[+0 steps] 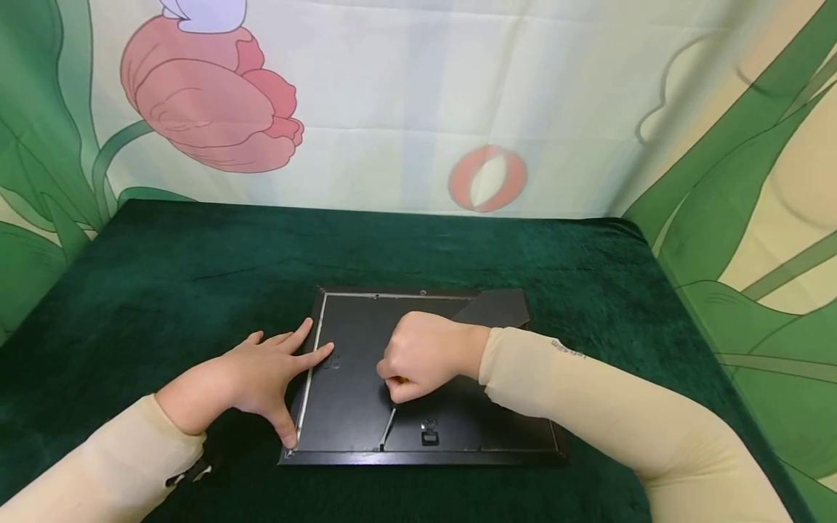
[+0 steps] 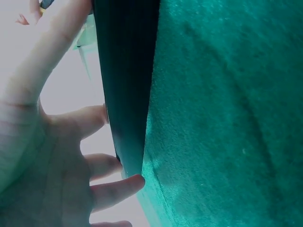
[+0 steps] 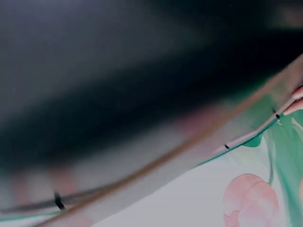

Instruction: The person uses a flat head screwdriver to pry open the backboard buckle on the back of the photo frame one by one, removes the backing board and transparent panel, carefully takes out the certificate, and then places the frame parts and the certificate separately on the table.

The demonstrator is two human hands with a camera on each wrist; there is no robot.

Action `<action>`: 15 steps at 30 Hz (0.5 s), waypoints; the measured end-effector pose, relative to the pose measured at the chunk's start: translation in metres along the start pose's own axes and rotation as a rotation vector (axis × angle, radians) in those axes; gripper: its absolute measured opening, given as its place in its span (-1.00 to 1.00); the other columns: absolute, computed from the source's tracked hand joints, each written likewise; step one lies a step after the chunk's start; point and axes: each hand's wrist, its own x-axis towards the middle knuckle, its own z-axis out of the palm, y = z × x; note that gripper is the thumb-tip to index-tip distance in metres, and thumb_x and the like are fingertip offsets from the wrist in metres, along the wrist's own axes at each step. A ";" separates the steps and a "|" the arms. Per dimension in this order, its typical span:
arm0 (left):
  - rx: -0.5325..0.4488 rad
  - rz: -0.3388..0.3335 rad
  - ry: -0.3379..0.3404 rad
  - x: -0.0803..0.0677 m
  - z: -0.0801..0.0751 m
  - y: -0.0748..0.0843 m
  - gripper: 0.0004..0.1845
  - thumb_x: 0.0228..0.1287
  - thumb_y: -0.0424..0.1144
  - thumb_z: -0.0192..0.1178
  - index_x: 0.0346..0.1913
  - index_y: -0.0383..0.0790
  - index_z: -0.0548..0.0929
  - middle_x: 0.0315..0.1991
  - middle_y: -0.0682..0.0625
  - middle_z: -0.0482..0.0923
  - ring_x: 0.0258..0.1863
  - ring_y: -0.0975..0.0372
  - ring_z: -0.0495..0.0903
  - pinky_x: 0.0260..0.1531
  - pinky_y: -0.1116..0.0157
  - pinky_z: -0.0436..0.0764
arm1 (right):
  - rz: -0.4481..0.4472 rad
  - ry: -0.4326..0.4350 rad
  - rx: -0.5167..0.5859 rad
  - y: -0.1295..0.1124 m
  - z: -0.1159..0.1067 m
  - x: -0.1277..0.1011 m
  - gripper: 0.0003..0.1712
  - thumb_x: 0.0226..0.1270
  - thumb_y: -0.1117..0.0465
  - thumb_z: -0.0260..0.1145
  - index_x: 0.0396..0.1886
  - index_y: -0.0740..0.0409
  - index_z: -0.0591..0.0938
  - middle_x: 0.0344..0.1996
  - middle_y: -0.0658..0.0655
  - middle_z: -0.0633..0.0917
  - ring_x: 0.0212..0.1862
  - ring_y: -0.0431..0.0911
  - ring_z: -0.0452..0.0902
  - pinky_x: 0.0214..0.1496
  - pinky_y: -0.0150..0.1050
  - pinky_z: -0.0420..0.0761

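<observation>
Frame [image 1: 366, 407] flat on table [image 1: 163, 290]

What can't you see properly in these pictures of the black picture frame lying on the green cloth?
- Head view: the right hand curls over its fingertips, hiding what they pinch on the black picture frame.
- Right wrist view: nearly all blur.
- Left wrist view: the left hand is cut off by the edge.
- The frame's front faces down on the green velvet cloth.
</observation>
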 end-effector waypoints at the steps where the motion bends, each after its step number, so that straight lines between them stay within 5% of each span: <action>1: 0.003 -0.001 0.001 0.000 0.001 0.000 0.36 -0.95 0.48 0.16 0.28 0.10 0.04 0.30 -0.17 -0.26 0.21 -0.02 -0.04 -0.03 -0.22 -0.14 | -0.011 0.008 -0.020 -0.001 -0.001 0.000 -0.71 0.04 0.09 -0.12 -0.80 -0.06 0.35 -0.88 -0.13 0.24 -0.80 -0.25 0.04 -0.73 -0.33 0.03; 15: 0.059 -0.022 -0.002 0.000 -0.002 0.004 0.38 -0.98 0.48 0.16 0.28 0.07 0.04 0.29 -0.20 -0.22 0.19 -0.05 0.01 -0.04 -0.23 -0.14 | -0.137 0.163 -0.352 -0.047 -0.032 -0.017 -0.69 0.01 0.24 -0.17 -0.87 -0.02 0.22 -0.90 -0.08 0.13 -0.77 -0.23 -0.08 -0.69 -0.36 0.01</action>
